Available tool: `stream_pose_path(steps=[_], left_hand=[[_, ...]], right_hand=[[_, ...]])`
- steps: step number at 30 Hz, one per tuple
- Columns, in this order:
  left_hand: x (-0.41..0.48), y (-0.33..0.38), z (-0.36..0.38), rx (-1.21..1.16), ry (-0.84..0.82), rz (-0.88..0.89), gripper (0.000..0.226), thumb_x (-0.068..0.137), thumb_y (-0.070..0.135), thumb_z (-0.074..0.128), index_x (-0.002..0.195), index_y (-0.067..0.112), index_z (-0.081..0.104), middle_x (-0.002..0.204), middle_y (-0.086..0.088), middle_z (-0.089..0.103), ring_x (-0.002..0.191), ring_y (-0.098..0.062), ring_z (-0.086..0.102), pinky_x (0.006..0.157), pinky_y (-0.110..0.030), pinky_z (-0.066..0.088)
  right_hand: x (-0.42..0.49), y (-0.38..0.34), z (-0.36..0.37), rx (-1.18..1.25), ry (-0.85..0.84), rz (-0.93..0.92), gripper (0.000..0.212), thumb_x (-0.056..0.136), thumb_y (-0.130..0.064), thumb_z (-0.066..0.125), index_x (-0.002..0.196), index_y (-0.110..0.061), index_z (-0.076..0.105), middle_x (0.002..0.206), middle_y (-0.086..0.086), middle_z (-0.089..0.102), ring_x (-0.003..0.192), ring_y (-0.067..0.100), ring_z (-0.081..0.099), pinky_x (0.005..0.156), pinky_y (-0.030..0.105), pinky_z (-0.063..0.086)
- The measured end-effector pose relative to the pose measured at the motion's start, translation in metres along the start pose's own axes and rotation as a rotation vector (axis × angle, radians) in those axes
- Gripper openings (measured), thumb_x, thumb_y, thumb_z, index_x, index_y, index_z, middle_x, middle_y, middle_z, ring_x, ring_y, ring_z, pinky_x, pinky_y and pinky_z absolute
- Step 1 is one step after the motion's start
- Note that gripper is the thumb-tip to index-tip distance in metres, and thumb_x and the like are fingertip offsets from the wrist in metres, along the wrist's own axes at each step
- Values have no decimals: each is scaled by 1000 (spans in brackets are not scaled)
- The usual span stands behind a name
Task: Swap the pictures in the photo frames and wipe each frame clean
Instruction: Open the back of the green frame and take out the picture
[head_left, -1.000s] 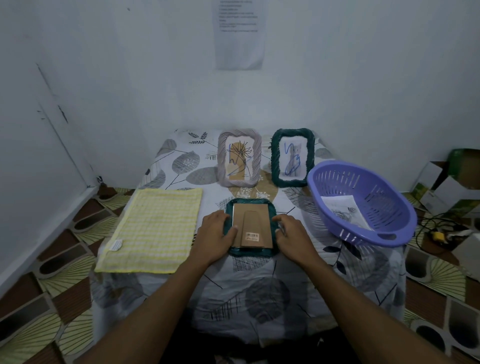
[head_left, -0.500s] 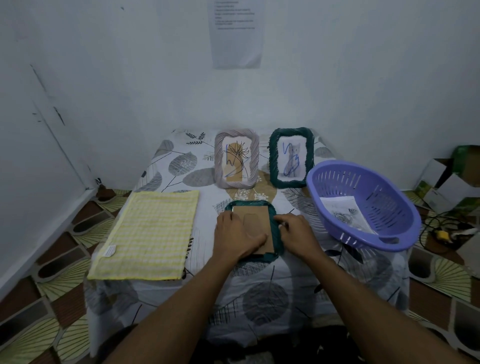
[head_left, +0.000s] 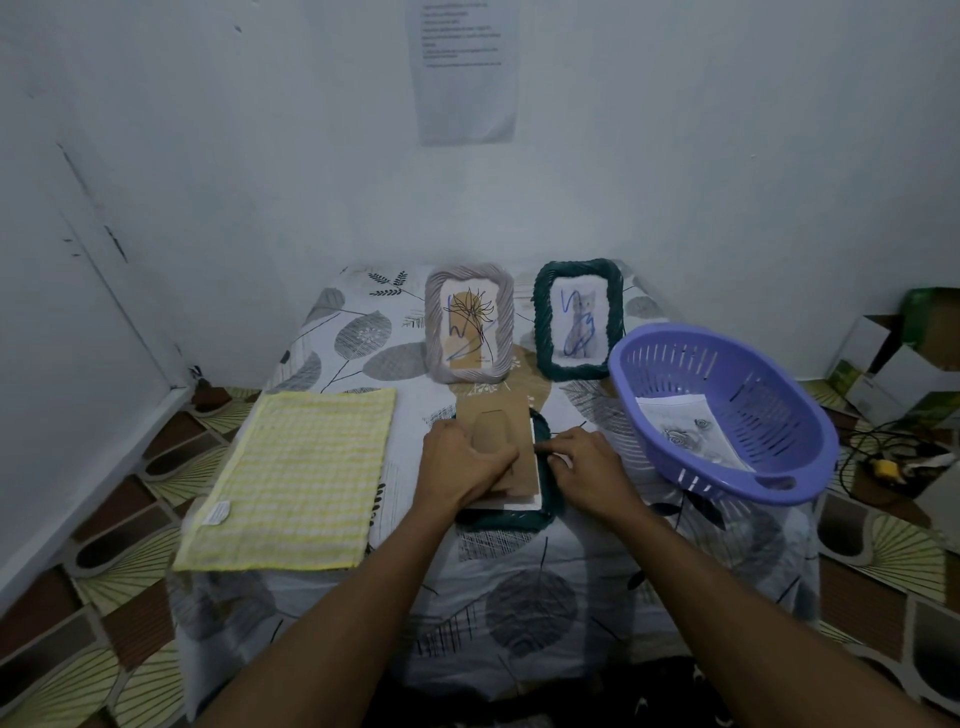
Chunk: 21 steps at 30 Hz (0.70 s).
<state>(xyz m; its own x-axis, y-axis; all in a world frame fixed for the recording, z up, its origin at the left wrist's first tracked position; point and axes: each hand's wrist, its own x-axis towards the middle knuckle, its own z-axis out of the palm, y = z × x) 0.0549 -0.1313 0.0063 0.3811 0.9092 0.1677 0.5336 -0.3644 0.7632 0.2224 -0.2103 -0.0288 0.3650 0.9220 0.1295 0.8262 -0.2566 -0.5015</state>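
You're on the opening step. Your left hand (head_left: 460, 465) curls over the brown backing board (head_left: 498, 415), tilted up from the face-down green frame (head_left: 553, 496) mid-table. Your right hand (head_left: 587, 465) pinches the frame's right rim. Next, lift the board clear and draw out the hidden picture.

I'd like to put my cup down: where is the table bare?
Bare: the back left corner of the table, behind the yellow cloth and left of the pale frame; also the near edge, though the person reaches across it. Crowded: the middle, where left hand and right hand work at the lying frame, basket close beside.
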Motion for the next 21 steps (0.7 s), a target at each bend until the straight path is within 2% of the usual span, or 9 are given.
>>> stream_pose_path(steps=[2,5,8,10,11,13,15,18,21], left_hand=[[3,2,-9,-82,36,-11,47,65,40,75,51,19,35,51,4,41,45,-5,38,44,-21,30],[9,4,-29,-135,99,-55,46,60,48,69,54,20,33,54,1,36,48,-11,34,47,-26,28],[17,-6,-48,-67,85,-89,35,66,36,75,54,16,49,55,-3,41,51,-14,41,45,-26,27],[19,-17,-56,-3,76,-133,37,62,40,73,68,7,58,69,-13,52,66,-22,54,46,-26,30],[18,-22,-58,25,67,-147,38,59,44,71,69,10,56,76,-14,55,73,-26,56,49,-27,34],[14,-30,-57,67,49,-146,37,61,40,72,61,14,47,79,-12,58,75,-27,57,55,-31,42],[9,-36,-50,102,42,-144,39,63,38,73,60,16,41,84,-15,58,72,-27,56,56,-30,41],[3,-44,-42,162,47,-141,42,66,41,71,75,11,43,100,-12,50,67,-19,47,59,-28,35],[0,-52,-36,178,62,-99,44,71,37,71,85,9,41,102,-8,41,78,-22,45,65,-30,34]], right_hand=[[0,0,-1,-17,-12,0,31,94,-23,49,118,-31,67,122,1,60,117,27,47,95,41,43],[0,-2,-1,-11,-13,13,31,93,-25,51,118,-32,67,124,0,60,118,26,46,97,41,42],[-1,-6,-2,-53,2,35,32,91,-22,54,117,-33,68,126,-1,61,120,28,47,96,43,44],[-1,-7,-3,-83,21,42,32,90,-18,53,113,-33,70,123,0,63,117,30,49,93,45,47],[-1,-6,-4,-93,29,45,32,89,-17,53,110,-33,71,118,0,65,114,31,51,89,44,49],[0,-2,-6,-115,43,47,34,86,-14,51,104,-33,72,106,0,68,103,30,55,78,40,53],[1,5,-8,-121,60,61,32,83,-9,49,97,-26,73,96,2,69,88,27,57,69,39,54],[0,13,-11,-73,83,86,27,83,-2,48,89,-12,72,86,7,69,71,22,56,64,40,56],[-1,15,-12,-40,97,79,28,83,2,48,86,-10,72,83,9,68,68,20,55,64,41,55]])
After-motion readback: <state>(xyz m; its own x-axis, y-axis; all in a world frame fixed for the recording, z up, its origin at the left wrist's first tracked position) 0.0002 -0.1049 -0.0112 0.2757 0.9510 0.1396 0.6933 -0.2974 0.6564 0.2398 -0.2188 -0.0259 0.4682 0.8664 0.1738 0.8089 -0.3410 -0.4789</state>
